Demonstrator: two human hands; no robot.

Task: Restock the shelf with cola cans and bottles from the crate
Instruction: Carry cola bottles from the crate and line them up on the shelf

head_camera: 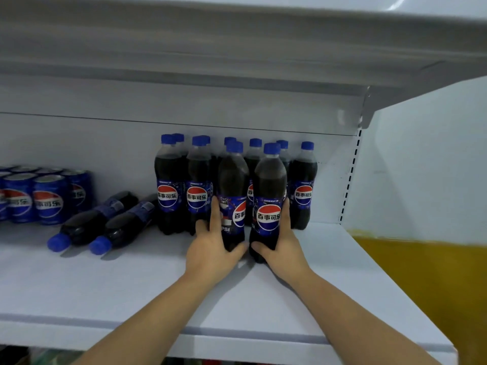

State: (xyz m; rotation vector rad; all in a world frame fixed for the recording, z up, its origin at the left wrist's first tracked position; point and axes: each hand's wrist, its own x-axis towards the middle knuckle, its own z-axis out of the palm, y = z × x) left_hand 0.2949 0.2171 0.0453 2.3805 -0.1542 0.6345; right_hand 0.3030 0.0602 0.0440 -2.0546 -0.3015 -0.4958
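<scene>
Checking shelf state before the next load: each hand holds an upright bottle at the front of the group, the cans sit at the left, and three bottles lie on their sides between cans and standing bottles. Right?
Not quite: the head view shows two bottles lying on their sides, not three. The rest stands: the left hand and right hand each hold an upright bottle, and the cans sit at the left.

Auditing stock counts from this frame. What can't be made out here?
- Crate: not in the head view at all.
- Cans: cut off by the left edge, so no count.
- Rear bottles: hidden behind the front ones; only caps show.
- Lower shelf: blocked by the shelf board and blurred.
- Left hand and right hand: each grips a bottle; whether the bases touch down is unclear.
</scene>
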